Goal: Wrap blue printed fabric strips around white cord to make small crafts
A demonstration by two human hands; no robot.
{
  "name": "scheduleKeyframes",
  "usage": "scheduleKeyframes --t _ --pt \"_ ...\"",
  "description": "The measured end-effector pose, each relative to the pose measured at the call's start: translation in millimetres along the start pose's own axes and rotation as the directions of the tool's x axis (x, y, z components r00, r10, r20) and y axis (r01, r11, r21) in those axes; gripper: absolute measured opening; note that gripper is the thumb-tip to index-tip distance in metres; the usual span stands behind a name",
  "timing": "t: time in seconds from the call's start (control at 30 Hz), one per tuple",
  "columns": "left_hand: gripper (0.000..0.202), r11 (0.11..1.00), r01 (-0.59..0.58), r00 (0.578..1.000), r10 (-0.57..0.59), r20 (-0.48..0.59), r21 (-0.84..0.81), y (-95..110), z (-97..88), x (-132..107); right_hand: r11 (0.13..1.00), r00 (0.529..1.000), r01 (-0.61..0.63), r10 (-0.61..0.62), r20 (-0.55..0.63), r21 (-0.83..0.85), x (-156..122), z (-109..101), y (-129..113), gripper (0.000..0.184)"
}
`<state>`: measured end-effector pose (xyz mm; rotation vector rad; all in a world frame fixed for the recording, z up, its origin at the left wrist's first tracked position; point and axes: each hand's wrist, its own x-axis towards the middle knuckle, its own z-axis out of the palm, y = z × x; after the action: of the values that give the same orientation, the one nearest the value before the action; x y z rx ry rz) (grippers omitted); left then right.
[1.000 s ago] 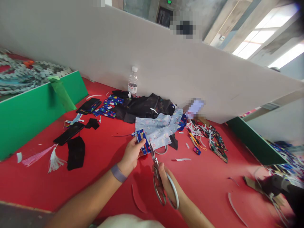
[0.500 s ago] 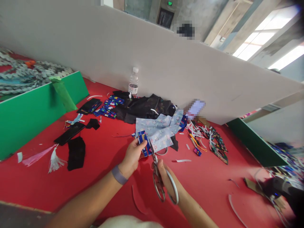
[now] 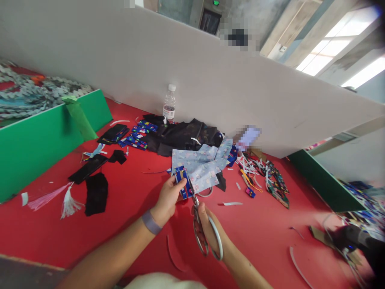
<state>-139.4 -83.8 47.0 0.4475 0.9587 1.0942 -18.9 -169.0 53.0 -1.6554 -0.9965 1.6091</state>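
My left hand, with a band on its wrist, pinches a folded piece of blue patterned fabric, thumb on top. In my right hand are scissors with pale, large loop handles. Their blades reach up along the right edge of the blue piece; whether they bite into it I cannot tell. Just beyond lies a light blue floral cloth, spread on the red table. Part of a second ring-shaped handle shows under that cloth's lower edge.
Behind lie dark fabric pieces and a plastic bottle by the grey partition. Black scraps and tassels are at left, beside a green divider. Straps and trimmings and a dark device lie right.
The scissor handles have closed a little and shifted slightly left with my right hand. My left hand keeps the same hold on the blue piece.
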Motion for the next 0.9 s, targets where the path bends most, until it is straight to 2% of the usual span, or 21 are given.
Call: scheduleKeyframes --t 0.23,0.43,0.7,0.9 --pt "0.038 1.0 -0.001 1.0 0.001 -0.003 0.011 -2.0 -1.6 1.7 0.996 0.998 -0.013 0.008 -0.056 -0.083 -1.7 2.8 -0.2 0.061" --pt "0.038 1.0 0.004 1.0 -0.005 0.004 0.025 -2.3 -1.7 1.2 0.992 0.998 0.021 -0.028 -0.053 -0.123 -2.6 3.1 -1.4 0.065" --pt "0.035 1.0 0.007 1.0 -0.007 0.01 0.024 -1.8 1.3 -2.3 1.0 1.0 0.005 -0.005 -0.027 0.011 -0.6 -1.8 4.7 0.064" --pt "0.033 1.0 0.013 1.0 -0.013 0.01 0.018 -0.3 5.0 -6.3 1.0 1.0 0.01 -0.01 -0.003 0.016 4.7 -6.0 0.4 0.064"
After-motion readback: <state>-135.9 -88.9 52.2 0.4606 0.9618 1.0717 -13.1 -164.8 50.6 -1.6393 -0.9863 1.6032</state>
